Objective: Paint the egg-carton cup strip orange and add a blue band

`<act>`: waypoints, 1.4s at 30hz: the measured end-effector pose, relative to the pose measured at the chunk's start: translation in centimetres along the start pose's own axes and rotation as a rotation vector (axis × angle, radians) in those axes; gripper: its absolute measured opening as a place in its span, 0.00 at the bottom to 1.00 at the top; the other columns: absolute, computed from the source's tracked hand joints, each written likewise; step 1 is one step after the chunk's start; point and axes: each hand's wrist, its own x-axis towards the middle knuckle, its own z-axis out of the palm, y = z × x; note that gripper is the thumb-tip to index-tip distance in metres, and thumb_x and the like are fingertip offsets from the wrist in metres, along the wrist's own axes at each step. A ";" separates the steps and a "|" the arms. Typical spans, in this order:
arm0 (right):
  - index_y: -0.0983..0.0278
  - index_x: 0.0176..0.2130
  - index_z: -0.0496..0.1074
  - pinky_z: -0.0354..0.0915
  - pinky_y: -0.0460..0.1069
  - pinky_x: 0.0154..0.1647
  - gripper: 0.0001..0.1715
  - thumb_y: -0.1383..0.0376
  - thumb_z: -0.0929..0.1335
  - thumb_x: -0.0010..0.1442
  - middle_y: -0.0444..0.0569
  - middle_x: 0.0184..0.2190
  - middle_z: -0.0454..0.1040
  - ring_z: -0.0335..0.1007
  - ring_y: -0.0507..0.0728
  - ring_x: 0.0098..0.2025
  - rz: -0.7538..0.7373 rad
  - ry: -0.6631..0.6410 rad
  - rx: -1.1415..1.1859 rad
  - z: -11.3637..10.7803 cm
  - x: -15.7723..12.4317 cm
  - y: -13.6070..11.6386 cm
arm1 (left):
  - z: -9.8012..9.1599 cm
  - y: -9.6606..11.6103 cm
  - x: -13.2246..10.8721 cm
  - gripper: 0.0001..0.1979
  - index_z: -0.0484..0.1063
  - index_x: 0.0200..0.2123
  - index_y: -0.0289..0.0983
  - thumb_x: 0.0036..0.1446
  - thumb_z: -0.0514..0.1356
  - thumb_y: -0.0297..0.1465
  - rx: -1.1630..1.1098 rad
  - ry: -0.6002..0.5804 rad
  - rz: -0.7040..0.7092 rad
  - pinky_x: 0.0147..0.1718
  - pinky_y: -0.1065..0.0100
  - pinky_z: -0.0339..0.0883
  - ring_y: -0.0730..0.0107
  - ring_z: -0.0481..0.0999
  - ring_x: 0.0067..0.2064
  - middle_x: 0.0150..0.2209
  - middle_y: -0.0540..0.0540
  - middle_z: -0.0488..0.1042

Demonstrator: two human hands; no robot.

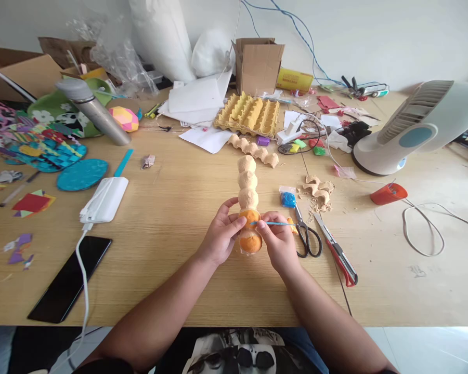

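A strip of egg-carton cups (248,193) lies on the wooden table (171,218), pointing away from me. Its two nearest cups are painted orange (251,242); the far ones are bare cardboard. My left hand (220,235) is closed on the left side of the strip, thumb on the orange part. My right hand (280,241) pinches a thin blue brush (271,223) whose tip touches the orange cup.
Black-handled scissors (306,235), a red utility knife (336,249) and a small blue paint pot (287,199) lie right of my hands. A black phone (70,276) and white power bank (105,199) sit left. Egg tray (248,114), white fan (417,127), paper scraps behind.
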 end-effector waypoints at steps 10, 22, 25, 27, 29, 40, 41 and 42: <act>0.58 0.34 0.77 0.68 0.52 0.38 0.18 0.48 0.78 0.62 0.46 0.32 0.76 0.70 0.56 0.35 -0.166 0.026 -0.235 -0.5 0.1 1.0 | 0.3 -0.1 -0.1 0.38 0.67 0.60 0.41 0.51 0.80 0.38 -0.027 0.001 -0.029 0.36 0.70 0.71 0.69 0.83 0.35 0.35 0.51 0.85; 0.57 0.35 0.72 0.65 0.48 0.37 0.23 0.50 0.83 0.56 0.40 0.31 0.72 0.66 0.53 0.33 0.221 -0.069 0.322 -0.1 0.1 -0.2 | -0.3 0.0 0.3 0.38 0.67 0.61 0.41 0.52 0.79 0.37 -0.042 0.024 -0.008 0.38 0.67 0.73 0.66 0.84 0.36 0.35 0.50 0.85; 0.57 0.35 0.71 0.67 0.47 0.37 0.23 0.52 0.83 0.56 0.39 0.30 0.71 0.68 0.53 0.33 0.339 -0.080 0.520 -0.1 0.3 -0.5 | -0.4 0.2 0.4 0.38 0.67 0.62 0.41 0.53 0.79 0.37 -0.049 -0.018 -0.052 0.39 0.66 0.73 0.66 0.84 0.35 0.34 0.51 0.84; 0.57 0.34 0.70 0.68 0.47 0.37 0.23 0.54 0.83 0.55 0.38 0.30 0.71 0.68 0.52 0.33 0.386 -0.088 0.582 -0.2 0.4 -0.3 | -0.4 0.3 0.3 0.38 0.66 0.62 0.41 0.53 0.79 0.37 -0.043 -0.056 -0.082 0.41 0.64 0.74 0.64 0.85 0.37 0.36 0.49 0.85; 0.58 0.34 0.71 0.68 0.47 0.37 0.23 0.55 0.84 0.54 0.38 0.29 0.72 0.69 0.52 0.33 0.417 -0.087 0.607 -0.2 0.4 0.0 | -0.4 0.5 0.2 0.39 0.64 0.63 0.42 0.54 0.78 0.37 -0.030 -0.089 -0.090 0.42 0.63 0.74 0.63 0.85 0.38 0.38 0.48 0.85; 0.59 0.33 0.74 0.66 0.48 0.35 0.22 0.55 0.85 0.52 0.40 0.30 0.75 0.69 0.53 0.32 0.362 -0.072 0.528 -0.2 0.3 0.2 | 0.0 0.4 -0.2 0.48 0.57 0.68 0.43 0.50 0.79 0.33 0.105 -0.049 -0.037 0.44 0.63 0.73 0.64 0.83 0.42 0.40 0.48 0.84; 0.59 0.33 0.73 0.66 0.48 0.35 0.23 0.55 0.85 0.52 0.40 0.30 0.75 0.69 0.53 0.32 0.364 -0.073 0.523 -0.2 0.3 0.2 | 0.0 0.4 -0.2 0.48 0.57 0.68 0.43 0.50 0.79 0.33 0.105 -0.047 -0.035 0.44 0.63 0.73 0.64 0.83 0.41 0.39 0.48 0.84; 0.59 0.33 0.73 0.66 0.48 0.35 0.23 0.54 0.85 0.52 0.40 0.30 0.75 0.69 0.53 0.32 0.365 -0.075 0.520 -0.2 0.3 0.2 | 0.0 0.4 -0.2 0.48 0.57 0.68 0.43 0.49 0.79 0.33 0.104 -0.048 -0.034 0.44 0.63 0.73 0.64 0.83 0.40 0.38 0.49 0.84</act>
